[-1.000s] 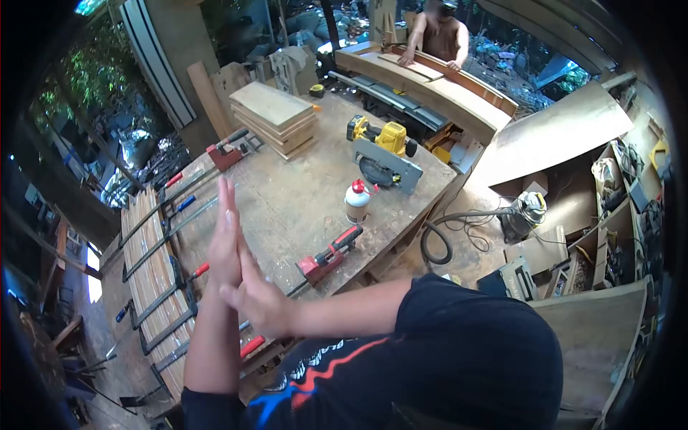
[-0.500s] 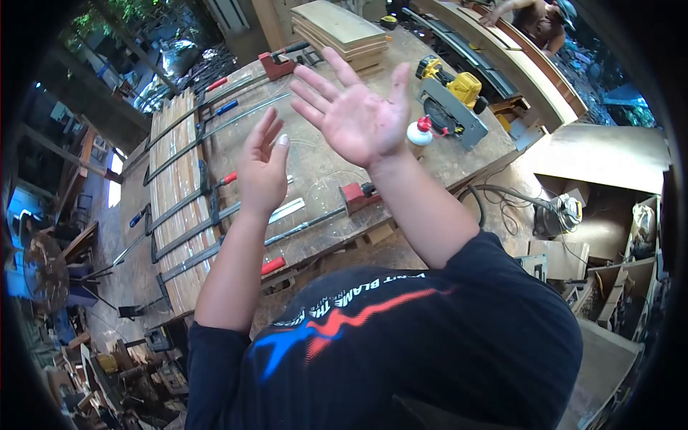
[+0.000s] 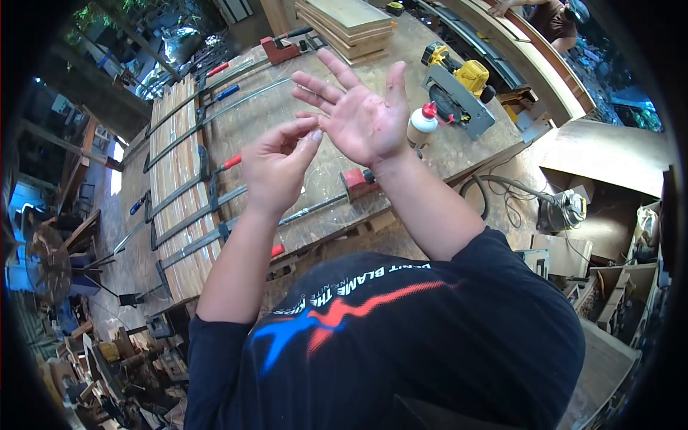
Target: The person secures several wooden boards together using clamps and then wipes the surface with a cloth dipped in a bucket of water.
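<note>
My right hand (image 3: 365, 125) is held up with its palm toward me and its fingers spread, holding nothing. Against its little-finger side is my left hand (image 3: 276, 168), thumb and index finger drawn together in a pinch. Whatever may lie between those fingertips is too small to make out. Just beyond my right wrist, a white bottle with a red cap (image 3: 423, 123) stands on the workbench (image 3: 315, 215). Left of my hands, wooden strips (image 3: 175, 183) lie side by side, held in several bar clamps (image 3: 208, 186).
A yellow circular saw (image 3: 462, 86) rests near the bench's right edge. Stacked boards (image 3: 347, 29) lie at the far side. At the upper right a person (image 3: 555, 25) leans by a long curved wooden piece (image 3: 530, 61). A vacuum-like machine with a hose (image 3: 562, 211) stands on the floor.
My left hand has moved up and right to meet my right hand, its fingers closing into a pinch. My right hand stays spread in nearly the same place.
</note>
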